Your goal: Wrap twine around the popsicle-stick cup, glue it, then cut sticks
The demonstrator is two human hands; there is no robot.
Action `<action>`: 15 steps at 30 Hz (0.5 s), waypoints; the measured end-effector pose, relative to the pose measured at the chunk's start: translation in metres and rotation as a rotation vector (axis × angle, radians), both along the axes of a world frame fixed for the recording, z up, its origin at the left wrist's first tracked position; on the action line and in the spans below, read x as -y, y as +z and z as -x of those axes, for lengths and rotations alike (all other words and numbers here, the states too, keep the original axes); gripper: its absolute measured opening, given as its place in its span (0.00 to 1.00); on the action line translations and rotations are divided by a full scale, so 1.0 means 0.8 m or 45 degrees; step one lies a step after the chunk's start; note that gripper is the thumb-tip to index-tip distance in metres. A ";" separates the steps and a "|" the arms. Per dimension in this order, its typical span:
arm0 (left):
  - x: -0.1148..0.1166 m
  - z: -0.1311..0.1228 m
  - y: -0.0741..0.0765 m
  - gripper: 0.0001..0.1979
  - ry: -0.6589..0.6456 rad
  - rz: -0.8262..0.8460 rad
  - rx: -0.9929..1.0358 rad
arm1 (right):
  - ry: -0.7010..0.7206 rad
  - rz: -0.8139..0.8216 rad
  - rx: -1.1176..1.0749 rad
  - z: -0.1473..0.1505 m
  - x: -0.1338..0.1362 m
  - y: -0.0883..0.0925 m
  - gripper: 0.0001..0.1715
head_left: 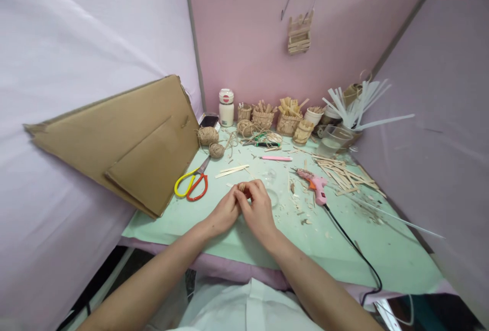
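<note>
My left hand [224,215] and my right hand [259,210] meet over the front middle of the table, fingers closed together. Between the fingertips shows the top of a small ribbed, tan piece [241,187]; most of it is hidden, and I cannot tell its kind. Left of my hands lie scissors [196,183] with one yellow and one red handle. A few thin wooden strips [231,171] rest just beyond the fingers. Close to my right hand is a clear round plastic piece [272,197]. Farther right lies a pink glue gun [312,184] with an orange trigger.
Cardboard [153,142] leans on the left. Twine balls [208,136], a pink pen-shaped tool [276,158], green-handled pliers [267,144] and stick-filled baskets [289,123] stand or lie farther back. A pile of wooden sticks [344,174] and a cup of glue sticks [353,112] are right. A black cord [355,249] crosses the front.
</note>
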State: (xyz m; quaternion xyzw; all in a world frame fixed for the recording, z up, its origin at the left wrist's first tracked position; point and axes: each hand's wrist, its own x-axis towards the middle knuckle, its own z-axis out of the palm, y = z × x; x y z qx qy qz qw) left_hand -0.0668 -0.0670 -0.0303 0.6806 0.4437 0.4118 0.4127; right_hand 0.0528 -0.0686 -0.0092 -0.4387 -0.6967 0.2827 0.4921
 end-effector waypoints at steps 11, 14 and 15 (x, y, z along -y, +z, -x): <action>0.006 0.019 0.010 0.10 -0.097 0.049 -0.065 | 0.046 0.001 0.029 -0.011 -0.007 -0.002 0.04; 0.008 0.015 0.008 0.10 -0.079 0.022 -0.080 | 0.031 0.042 0.017 -0.010 -0.009 -0.006 0.03; 0.008 0.013 0.007 0.11 -0.066 0.010 -0.079 | 0.028 0.050 0.009 -0.010 -0.009 -0.007 0.03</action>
